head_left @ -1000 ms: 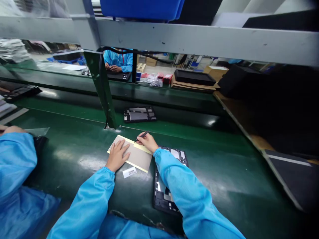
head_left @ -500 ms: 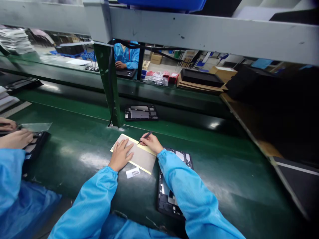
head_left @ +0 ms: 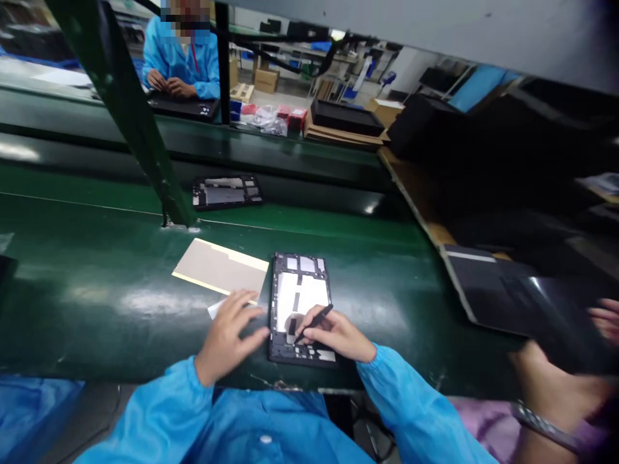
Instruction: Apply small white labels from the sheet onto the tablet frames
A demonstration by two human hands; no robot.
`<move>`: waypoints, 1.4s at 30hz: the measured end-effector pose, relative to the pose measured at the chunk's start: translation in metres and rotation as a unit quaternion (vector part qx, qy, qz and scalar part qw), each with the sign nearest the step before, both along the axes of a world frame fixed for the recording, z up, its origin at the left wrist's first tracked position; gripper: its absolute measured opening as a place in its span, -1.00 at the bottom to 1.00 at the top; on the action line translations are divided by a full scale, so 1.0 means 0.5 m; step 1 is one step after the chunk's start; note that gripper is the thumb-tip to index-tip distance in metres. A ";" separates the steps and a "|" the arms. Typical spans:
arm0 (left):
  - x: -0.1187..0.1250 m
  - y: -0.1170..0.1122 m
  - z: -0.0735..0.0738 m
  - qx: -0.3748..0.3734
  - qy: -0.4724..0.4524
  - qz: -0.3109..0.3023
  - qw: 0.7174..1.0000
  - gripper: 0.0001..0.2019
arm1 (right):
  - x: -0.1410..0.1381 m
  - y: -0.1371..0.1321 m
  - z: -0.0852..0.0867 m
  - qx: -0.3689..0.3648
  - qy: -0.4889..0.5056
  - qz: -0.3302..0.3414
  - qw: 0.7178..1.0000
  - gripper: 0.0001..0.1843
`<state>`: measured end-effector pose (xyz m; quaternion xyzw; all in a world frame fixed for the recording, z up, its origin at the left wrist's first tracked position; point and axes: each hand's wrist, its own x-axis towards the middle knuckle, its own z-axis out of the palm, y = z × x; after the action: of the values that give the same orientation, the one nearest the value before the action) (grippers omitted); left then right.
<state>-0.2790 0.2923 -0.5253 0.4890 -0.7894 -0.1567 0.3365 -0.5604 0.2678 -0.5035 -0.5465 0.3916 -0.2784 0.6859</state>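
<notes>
A black tablet frame (head_left: 300, 303) with white inner parts lies on the green bench in front of me. My right hand (head_left: 338, 336) is closed round black tweezers (head_left: 314, 320), whose tip rests on the lower part of the frame. My left hand (head_left: 227, 341) lies with spread fingers against the frame's left edge, over a small white label (head_left: 214, 309). A grey sheet with yellow edging (head_left: 220, 267) sits flat just left of the frame, beyond my left hand.
Another black frame (head_left: 226, 192) lies on the dark conveyor strip behind. A green slanted post (head_left: 140, 129) stands at the left. A person in blue (head_left: 181, 61) works at the far bench. Dark trays (head_left: 498, 290) and another person's arm (head_left: 556, 393) are at my right.
Both my hands left the grey sheet and moved down to the black frame. The tweezers now touch the frame instead of the sheet's corner. The view shifted right and lower.
</notes>
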 end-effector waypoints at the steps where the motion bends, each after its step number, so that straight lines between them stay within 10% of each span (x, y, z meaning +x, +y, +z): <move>1: -0.032 0.027 -0.003 0.014 -0.006 -0.043 0.999 -0.57 | -0.012 0.017 -0.013 -0.007 0.010 0.006 1.000 -0.71; 7: -0.142 0.084 -0.055 0.050 -0.032 -0.082 0.995 -0.04 | -0.037 0.042 -0.050 -0.078 0.015 0.017 0.997 -0.75; 25: -0.136 0.077 -0.066 0.057 -0.019 -0.075 0.995 -0.06 | -0.027 0.040 -0.045 -0.183 0.018 0.016 0.983 -0.85; 34: -0.136 0.077 -0.058 0.066 -0.024 -0.075 0.995 -0.07 | -0.022 0.107 -0.062 -0.256 -0.009 -0.147 0.955 -0.93; 42: -0.135 0.077 -0.056 0.057 -0.019 -0.073 0.995 -0.08 | -0.015 0.115 -0.067 -0.276 0.005 -0.135 0.952 -0.91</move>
<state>-0.3466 0.3306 -0.5535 0.4513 -0.8191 -0.2165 0.2802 -0.5680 0.3252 -0.5372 -0.6578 0.3728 -0.4631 0.4625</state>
